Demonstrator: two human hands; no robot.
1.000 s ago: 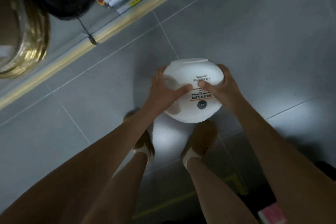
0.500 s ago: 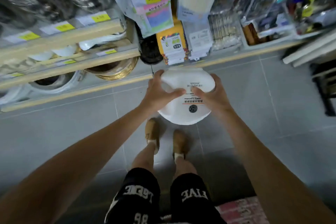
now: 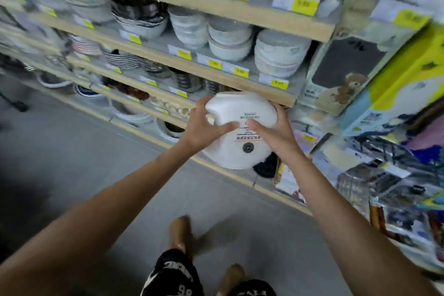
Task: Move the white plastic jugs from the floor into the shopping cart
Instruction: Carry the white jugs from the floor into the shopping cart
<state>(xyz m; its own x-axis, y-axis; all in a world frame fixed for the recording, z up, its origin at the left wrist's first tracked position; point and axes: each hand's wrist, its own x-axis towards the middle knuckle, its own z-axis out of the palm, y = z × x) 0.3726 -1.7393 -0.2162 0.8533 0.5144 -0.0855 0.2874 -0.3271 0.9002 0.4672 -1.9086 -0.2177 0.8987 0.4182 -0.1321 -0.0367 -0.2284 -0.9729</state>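
You are carrying one white jug (image 3: 240, 130) off the floor, left hand (image 3: 204, 127) and right hand (image 3: 276, 132) pressing its sides, with no cart in view.

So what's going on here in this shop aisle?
A person holds a white plastic jug in both bare hands, the left hand and the right hand on its sides, arms stretched out. The jug is off the floor, in front of shelves of stacked bowls. No shopping cart is in view.
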